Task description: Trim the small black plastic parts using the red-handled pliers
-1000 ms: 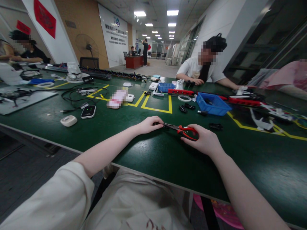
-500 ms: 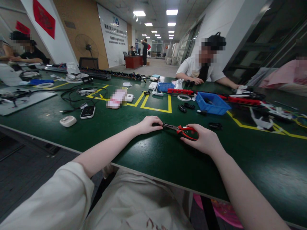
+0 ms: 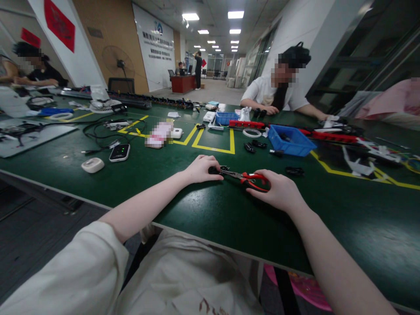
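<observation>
Right hand (image 3: 280, 191) grips pliers (image 3: 244, 176), left hand (image 3: 201, 169) a black part (image 3: 214, 170), over a green counter (image 3: 210, 214); ceiling lights (image 3: 235, 15) glow beyond.

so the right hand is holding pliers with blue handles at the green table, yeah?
The handles are red and black, not blue, as the head view shows; the right hand is indeed holding the pliers at the green table.

Red-and-black pliers (image 3: 244, 176), green table (image 3: 210, 223)

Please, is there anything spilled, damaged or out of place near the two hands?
Nothing stands out: the right hand holds red pliers; the left hand holds a dark part, too small to check for damage.
</observation>
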`<state>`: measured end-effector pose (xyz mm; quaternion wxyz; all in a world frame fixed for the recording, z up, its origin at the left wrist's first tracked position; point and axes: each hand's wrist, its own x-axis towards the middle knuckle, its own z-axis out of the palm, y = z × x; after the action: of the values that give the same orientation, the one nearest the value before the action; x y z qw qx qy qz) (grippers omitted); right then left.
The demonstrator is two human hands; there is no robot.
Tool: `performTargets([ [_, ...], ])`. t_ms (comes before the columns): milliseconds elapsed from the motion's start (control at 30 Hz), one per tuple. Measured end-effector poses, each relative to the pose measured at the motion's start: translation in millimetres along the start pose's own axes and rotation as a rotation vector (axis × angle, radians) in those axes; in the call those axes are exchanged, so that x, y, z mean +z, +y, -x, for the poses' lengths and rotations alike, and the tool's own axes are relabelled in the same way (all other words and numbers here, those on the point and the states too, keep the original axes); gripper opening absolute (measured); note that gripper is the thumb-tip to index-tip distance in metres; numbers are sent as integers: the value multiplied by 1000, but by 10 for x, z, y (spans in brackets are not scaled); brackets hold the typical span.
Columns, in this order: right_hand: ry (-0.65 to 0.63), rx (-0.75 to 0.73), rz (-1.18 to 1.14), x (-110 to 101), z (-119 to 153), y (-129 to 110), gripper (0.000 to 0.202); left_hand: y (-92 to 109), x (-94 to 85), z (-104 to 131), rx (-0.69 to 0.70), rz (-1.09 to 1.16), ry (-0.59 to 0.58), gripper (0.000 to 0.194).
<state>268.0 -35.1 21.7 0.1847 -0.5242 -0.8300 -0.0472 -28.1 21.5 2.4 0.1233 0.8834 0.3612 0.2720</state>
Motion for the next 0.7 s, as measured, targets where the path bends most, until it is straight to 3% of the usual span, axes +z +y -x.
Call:
performTargets([
  [133, 14, -24, 17, 6, 2, -4, 54, 43, -38, -8, 4, -33, 29, 51],
  [400, 38, -67, 23, 21, -5, -6, 52, 3, -11, -10, 252, 14, -44, 45],
  [700, 16, -53, 7, -8, -7, -15, 53, -24, -57, -1, 209, 110, -92, 40],
])
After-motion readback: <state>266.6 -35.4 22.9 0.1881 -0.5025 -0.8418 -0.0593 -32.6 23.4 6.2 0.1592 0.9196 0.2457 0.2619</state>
